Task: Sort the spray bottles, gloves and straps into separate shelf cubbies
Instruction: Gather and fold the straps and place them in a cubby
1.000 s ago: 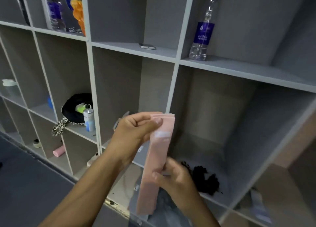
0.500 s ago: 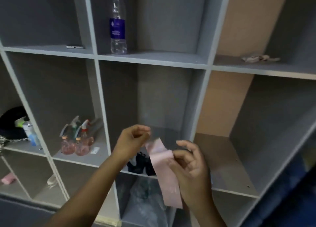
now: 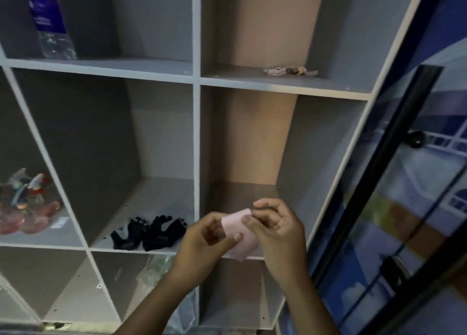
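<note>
Pink strap (image 3: 238, 233), folded small at lower centre of the frame, is pinched between left hand (image 3: 207, 243) and right hand (image 3: 278, 231), likely to keep it compact. It hovers before the bare cubby (image 3: 242, 193), right of the black gloves (image 3: 151, 232).

both hands raised together, left hand (image 3: 209, 236) and right hand (image 3: 275, 230) pinching.

The strap (image 3: 240, 233) is plain pale pink. The gloves (image 3: 151, 233) are black. The spray bottles (image 3: 25, 208) show pinkish-red liquid with red and white heads. The shelf (image 3: 197, 142) is grey with pale edges; its right-hand cubbies have a tan back panel (image 3: 257, 137). The water bottle (image 3: 50, 21) is clear with a dark blue label
</note>
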Motion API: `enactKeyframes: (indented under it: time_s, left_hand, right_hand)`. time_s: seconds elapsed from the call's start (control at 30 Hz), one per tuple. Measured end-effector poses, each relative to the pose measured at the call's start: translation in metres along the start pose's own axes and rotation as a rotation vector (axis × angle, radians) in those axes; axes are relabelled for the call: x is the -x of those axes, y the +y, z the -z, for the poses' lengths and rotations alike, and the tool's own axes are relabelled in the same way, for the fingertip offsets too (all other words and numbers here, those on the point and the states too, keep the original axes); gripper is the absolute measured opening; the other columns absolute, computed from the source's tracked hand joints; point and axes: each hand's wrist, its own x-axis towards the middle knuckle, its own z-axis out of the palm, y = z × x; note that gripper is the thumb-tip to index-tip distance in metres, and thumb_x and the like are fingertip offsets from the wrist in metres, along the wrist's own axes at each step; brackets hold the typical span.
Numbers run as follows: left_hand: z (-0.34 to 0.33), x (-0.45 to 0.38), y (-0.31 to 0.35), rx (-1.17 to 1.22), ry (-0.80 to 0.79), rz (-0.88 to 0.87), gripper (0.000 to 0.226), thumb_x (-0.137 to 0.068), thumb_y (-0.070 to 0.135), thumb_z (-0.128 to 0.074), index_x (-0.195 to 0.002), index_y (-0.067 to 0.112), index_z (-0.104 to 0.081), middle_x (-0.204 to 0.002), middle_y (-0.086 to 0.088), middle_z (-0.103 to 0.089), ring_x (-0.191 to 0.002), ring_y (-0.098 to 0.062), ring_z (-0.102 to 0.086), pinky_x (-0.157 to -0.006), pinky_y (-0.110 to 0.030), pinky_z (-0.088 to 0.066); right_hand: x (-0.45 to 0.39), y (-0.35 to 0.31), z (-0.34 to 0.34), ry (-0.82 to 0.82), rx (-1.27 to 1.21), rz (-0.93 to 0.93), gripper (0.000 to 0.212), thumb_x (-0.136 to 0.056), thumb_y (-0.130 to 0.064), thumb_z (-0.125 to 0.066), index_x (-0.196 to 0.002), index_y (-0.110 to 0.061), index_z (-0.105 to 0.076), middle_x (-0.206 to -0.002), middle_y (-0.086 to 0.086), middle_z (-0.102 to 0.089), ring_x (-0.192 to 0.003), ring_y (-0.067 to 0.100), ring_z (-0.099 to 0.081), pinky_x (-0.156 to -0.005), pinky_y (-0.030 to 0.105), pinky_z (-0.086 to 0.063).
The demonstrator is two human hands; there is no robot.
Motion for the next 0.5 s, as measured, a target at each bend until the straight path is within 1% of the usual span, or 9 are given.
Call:
enactKeyframes:
  time_s: [0.07, 0.13, 0.2, 0.27, 0.33, 0.37, 0.4, 0.43, 0.5]
  left_hand:
    - [-0.013, -0.006, 0.001, 0.035, -0.003, 0.028, 0.019, -0.084, 0.004, -0.072, -0.103, 0.003, -0.068, -0.095, -0.017, -0.074, -0.094, -0.037, -0.071, -0.084, -0.044, -0.060]
    - [-0.020, -0.011, 0.003, 0.068, -0.014, 0.077, 0.016, -0.088, 0.007, -0.068, -0.104, 0.006, -0.069, -0.098, -0.015, -0.075, -0.097, -0.036, -0.071, -0.088, -0.049, -0.059]
    - [-0.026, -0.019, 0.004, 0.127, -0.030, 0.146, 0.016, -0.092, 0.014, -0.064, -0.106, 0.014, -0.070, -0.099, -0.009, -0.076, -0.097, -0.031, -0.072, -0.089, -0.050, -0.059]
    - [-0.030, -0.030, 0.002, 0.215, -0.033, 0.199, 0.017, -0.093, 0.016, -0.061, -0.108, 0.017, -0.070, -0.101, -0.011, -0.076, -0.097, -0.032, -0.072, -0.090, -0.050, -0.058]
    - [-0.034, -0.045, -0.005, 0.303, -0.039, 0.228, 0.020, -0.093, 0.017, -0.060, -0.111, 0.017, -0.070, -0.104, -0.014, -0.075, -0.098, -0.036, -0.071, -0.091, -0.052, -0.057]
    - [-0.036, -0.054, -0.009, 0.331, -0.050, 0.239, 0.021, -0.093, 0.018, -0.060, -0.111, 0.018, -0.070, -0.104, -0.014, -0.075, -0.099, -0.037, -0.071, -0.093, -0.054, -0.056]
    - [-0.040, -0.062, -0.014, 0.350, -0.063, 0.251, 0.021, -0.093, 0.019, -0.059, -0.111, 0.018, -0.070, -0.103, -0.013, -0.075, -0.099, -0.037, -0.071, -0.093, -0.056, -0.055]
    - [-0.044, -0.070, -0.019, 0.366, -0.074, 0.265, 0.020, -0.093, 0.019, -0.058, -0.110, 0.018, -0.069, -0.102, -0.014, -0.075, -0.096, -0.036, -0.070, -0.094, -0.058, -0.054]
    - [-0.050, -0.086, -0.030, 0.403, -0.075, 0.295, 0.019, -0.095, 0.016, -0.057, -0.110, 0.015, -0.067, -0.100, -0.016, -0.074, -0.091, -0.034, -0.069, -0.094, -0.060, -0.051]
  right_hand:
    - [-0.009, 0.000, 0.010, 0.013, 0.021, 0.001, 0.029, -0.075, -0.005, -0.084, -0.089, -0.024, -0.067, -0.084, 0.000, -0.075, -0.081, 0.016, -0.073, -0.072, 0.029, -0.059]
    - [-0.019, 0.004, 0.020, 0.054, 0.061, 0.018, 0.028, -0.075, -0.010, -0.085, -0.089, -0.027, -0.068, -0.086, -0.003, -0.072, -0.082, 0.014, -0.072, -0.074, 0.029, -0.059]
    - [-0.026, 0.014, 0.032, 0.082, 0.134, 0.025, 0.020, -0.081, -0.020, -0.081, -0.093, -0.030, -0.070, -0.093, -0.009, -0.073, -0.087, 0.008, -0.071, -0.078, 0.028, -0.057]
    - [-0.021, 0.027, 0.035, 0.043, 0.126, -0.037, 0.017, -0.087, -0.035, -0.074, -0.103, -0.035, -0.070, -0.103, -0.015, -0.073, -0.097, 0.004, -0.069, -0.085, 0.029, -0.055]
    - [-0.008, 0.044, 0.029, -0.002, 0.119, -0.097, 0.034, -0.085, -0.051, -0.071, -0.117, -0.039, -0.067, -0.113, -0.015, -0.073, -0.104, 0.005, -0.069, -0.090, 0.033, -0.057]
    - [-0.004, 0.052, 0.023, 0.006, 0.146, -0.098, 0.043, -0.082, -0.054, -0.069, -0.123, -0.040, -0.064, -0.117, -0.014, -0.072, -0.105, 0.007, -0.069, -0.088, 0.033, -0.058]
    - [-0.001, 0.061, 0.017, 0.034, 0.183, -0.083, 0.047, -0.082, -0.052, -0.069, -0.127, -0.041, -0.062, -0.119, -0.013, -0.071, -0.105, 0.007, -0.069, -0.086, 0.030, -0.059]
    - [-0.002, 0.069, 0.012, 0.076, 0.222, -0.064, 0.047, -0.085, -0.045, -0.070, -0.131, -0.041, -0.060, -0.122, -0.014, -0.070, -0.106, 0.005, -0.069, -0.085, 0.025, -0.058]
    - [-0.009, 0.080, 0.003, 0.132, 0.285, -0.042, 0.050, -0.090, -0.026, -0.071, -0.135, -0.042, -0.056, -0.126, -0.023, -0.064, -0.112, -0.005, -0.062, -0.088, 0.011, -0.052]
